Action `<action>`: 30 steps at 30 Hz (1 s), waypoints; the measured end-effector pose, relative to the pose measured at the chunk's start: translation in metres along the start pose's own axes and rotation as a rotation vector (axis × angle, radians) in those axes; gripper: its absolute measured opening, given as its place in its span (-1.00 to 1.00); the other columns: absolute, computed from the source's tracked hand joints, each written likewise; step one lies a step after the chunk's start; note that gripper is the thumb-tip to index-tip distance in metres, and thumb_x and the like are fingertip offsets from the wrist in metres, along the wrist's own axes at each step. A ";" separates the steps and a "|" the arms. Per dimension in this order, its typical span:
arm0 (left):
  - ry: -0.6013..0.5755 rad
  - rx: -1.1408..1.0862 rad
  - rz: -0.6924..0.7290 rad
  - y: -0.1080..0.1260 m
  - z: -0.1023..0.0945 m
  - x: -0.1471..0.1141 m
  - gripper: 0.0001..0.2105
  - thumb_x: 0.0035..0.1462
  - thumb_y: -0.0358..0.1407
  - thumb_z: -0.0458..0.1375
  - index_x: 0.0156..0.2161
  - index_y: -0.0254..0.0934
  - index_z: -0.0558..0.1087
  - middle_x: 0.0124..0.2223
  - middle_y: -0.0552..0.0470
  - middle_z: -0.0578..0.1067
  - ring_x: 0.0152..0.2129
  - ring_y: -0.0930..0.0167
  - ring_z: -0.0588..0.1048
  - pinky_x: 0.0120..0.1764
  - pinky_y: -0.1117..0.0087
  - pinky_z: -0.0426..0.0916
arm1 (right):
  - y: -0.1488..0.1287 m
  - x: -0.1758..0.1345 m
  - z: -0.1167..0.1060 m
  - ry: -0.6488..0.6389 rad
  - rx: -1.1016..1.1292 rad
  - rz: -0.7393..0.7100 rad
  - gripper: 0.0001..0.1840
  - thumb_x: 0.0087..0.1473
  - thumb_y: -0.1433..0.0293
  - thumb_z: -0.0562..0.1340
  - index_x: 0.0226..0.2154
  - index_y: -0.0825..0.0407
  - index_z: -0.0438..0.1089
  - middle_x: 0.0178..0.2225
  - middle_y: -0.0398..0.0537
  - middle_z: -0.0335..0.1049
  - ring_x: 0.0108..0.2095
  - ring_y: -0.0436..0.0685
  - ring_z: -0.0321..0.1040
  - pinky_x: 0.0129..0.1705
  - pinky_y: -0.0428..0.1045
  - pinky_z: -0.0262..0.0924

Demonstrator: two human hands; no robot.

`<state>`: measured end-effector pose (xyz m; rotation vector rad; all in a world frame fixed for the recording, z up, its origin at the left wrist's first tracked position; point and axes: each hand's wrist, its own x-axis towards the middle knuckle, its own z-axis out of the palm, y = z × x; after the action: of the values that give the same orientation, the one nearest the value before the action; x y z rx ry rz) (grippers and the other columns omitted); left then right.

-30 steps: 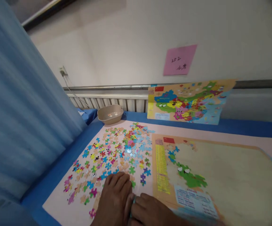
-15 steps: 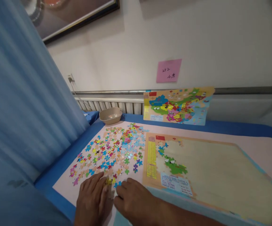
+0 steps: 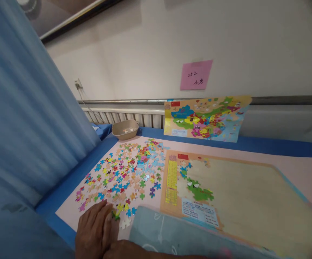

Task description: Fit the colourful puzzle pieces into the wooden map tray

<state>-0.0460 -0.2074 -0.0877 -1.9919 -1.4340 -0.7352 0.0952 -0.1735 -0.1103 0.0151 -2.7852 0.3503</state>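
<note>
My left hand (image 3: 93,228) lies palm down on the pink sheet (image 3: 69,212), fingers stretched out and close together, beside loose jigsaw pieces. Just right of its fingertips are yellow-green puzzle pieces (image 3: 119,208), a blue piece (image 3: 131,211) and a pale, whitish piece (image 3: 125,223). My right hand (image 3: 126,249) is low at the bottom edge, against the left wrist; its fingers are hidden. To the right lies a partly filled map jigsaw board (image 3: 242,190), with assembled green pieces (image 3: 200,192) at its left side.
Many loose pieces (image 3: 120,172) spread over the sheet's left half. A beige basket (image 3: 125,131) holding a few pieces stands at the back. A printed map (image 3: 207,120) leans by the wall. A grey-blue surface (image 3: 158,230) with white drawings borders the board; a blue curtain (image 3: 31,126) hangs left.
My right hand has drawn back down and left, uncovering the grey-blue surface and the pale piece. My left hand has shifted slightly left and down. The view has moved a little.
</note>
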 end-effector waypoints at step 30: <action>-0.006 -0.243 -0.368 0.017 -0.014 0.003 -0.83 0.37 -0.46 0.11 -0.04 -0.23 0.49 -0.07 -0.06 0.56 -0.07 0.30 0.49 -0.01 0.24 0.41 | -0.028 -0.023 -0.010 0.385 -0.087 -0.177 -0.72 0.31 0.32 0.31 -0.43 -0.02 0.32 -0.50 -0.26 0.36 -0.48 0.03 0.19 -0.44 -0.01 0.09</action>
<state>-0.0299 -0.2200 -0.0782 -1.9223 -1.8149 -1.1071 0.1219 -0.1990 -0.1016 0.1561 -2.3931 0.1653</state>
